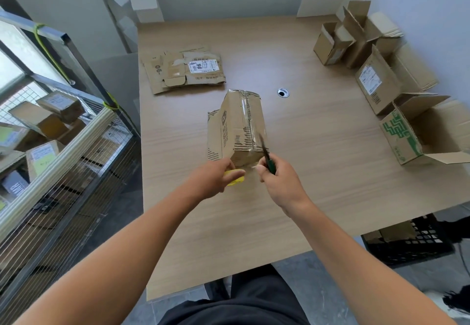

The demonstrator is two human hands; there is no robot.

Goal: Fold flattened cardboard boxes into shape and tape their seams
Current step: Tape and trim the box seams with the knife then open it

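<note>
At table (318, 146) centre, folded cardboard box (239, 126) stands, clear tape along top seam. Left hand (212, 178) curled round yellow tape roll (235, 177) at box's near end. Right hand (279, 182) grips green-handled cutter (267, 155), blade at box's near corner. Flattened boxes (185, 70) beyond.

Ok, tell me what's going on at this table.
A person is taping up a folded cardboard box on the wooden table. The left hand holds a yellow tape roll at the box's near end, and the right hand grips a green-handled cutting tool with its blade by the tape there. Clear tape already runs along the box's top seam. Flattened boxes lie at the far left; open assembled boxes stand along the right.
</note>
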